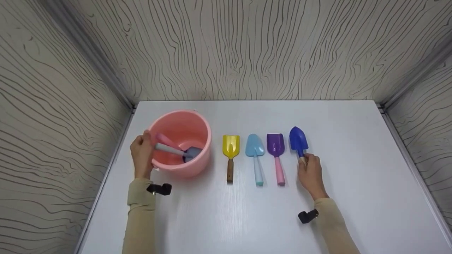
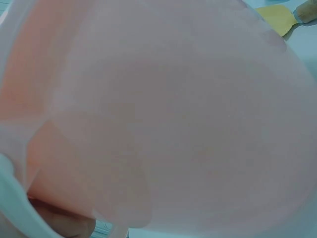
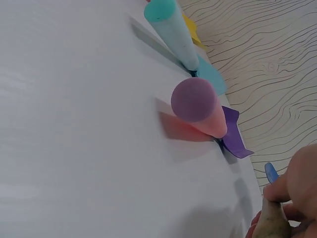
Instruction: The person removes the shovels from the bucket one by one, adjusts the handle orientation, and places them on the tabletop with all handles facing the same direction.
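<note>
1. Blue shovel (image 1: 298, 138) is on the right side of the pink bucket (image 1: 197, 167), and it is the shovel farthest from it. Its pointy scoop faces away from the person.
2. The right hand (image 1: 311, 173) pinches the pale handle of the blue shovel. From the right wrist, just a little bit of blue peeks out past the fingers. I can't tell if the scoop touches the desk (image 1: 247, 218).
3. The left hand (image 1: 142, 151) is at the left side of the bucket. Its fingers are bent and hold on to the rim.
4. Inside the bucket is a gray shovel (image 1: 193, 153) with a light gray handle. A pink handle (image 1: 167, 140) is in the bucket too (I can't see what is on the other end of it).
5. Three more shovels lie in a row on the desk, between the bucket and the blue shovel. The yellow shovel (image 1: 231, 146) has a brown handle and is nearest to the bucket. The light blue shovel (image 1: 254, 145) is the next one away from the bucket. The purple shovel (image 1: 275, 144) has a pink handle and is the farthest of these three from the bucket.
6. Behind the bucket stands a wall (image 1: 229, 53) with dark wavy lines all over it.
</note>
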Action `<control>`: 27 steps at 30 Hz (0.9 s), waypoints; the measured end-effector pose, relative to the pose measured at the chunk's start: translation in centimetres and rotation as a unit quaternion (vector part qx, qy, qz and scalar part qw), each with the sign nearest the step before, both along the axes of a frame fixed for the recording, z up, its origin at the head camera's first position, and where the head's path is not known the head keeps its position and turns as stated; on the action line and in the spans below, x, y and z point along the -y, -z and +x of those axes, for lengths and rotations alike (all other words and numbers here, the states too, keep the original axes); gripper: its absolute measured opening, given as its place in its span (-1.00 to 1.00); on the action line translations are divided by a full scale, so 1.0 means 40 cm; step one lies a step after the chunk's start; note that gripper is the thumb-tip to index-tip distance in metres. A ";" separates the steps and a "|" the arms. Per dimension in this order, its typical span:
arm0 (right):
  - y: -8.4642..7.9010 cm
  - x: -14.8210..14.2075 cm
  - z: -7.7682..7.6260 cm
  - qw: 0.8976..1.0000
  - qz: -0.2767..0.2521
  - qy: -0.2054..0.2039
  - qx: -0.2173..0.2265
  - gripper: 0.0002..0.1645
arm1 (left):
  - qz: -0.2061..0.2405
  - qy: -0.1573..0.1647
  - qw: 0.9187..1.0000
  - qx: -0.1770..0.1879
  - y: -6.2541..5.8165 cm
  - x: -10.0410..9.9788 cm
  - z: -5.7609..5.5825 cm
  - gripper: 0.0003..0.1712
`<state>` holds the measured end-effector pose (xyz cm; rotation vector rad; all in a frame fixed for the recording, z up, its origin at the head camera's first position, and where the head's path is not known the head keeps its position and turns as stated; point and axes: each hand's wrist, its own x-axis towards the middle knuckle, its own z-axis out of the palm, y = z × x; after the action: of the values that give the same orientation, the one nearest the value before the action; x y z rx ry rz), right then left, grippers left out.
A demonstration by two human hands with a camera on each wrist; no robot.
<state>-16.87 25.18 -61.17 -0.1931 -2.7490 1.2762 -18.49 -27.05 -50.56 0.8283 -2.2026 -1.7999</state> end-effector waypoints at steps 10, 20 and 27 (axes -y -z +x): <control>0.023 -0.002 -0.002 1.000 -0.006 0.001 0.019 -0.56 | -0.004 -0.001 1.000 0.000 -0.001 0.001 0.001 -0.44; 0.024 0.000 -0.011 1.000 -0.004 0.008 0.024 -0.56 | 0.001 0.000 1.000 0.002 -0.002 0.001 0.002 -0.45; 0.024 0.001 -0.011 0.999 0.002 0.008 0.032 -0.56 | 0.009 0.001 1.000 0.005 -0.001 0.002 0.001 -0.47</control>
<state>-17.31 25.16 -62.15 -0.2586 -2.7964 1.2839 -18.45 -27.12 -50.50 0.8419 -2.1972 -1.8232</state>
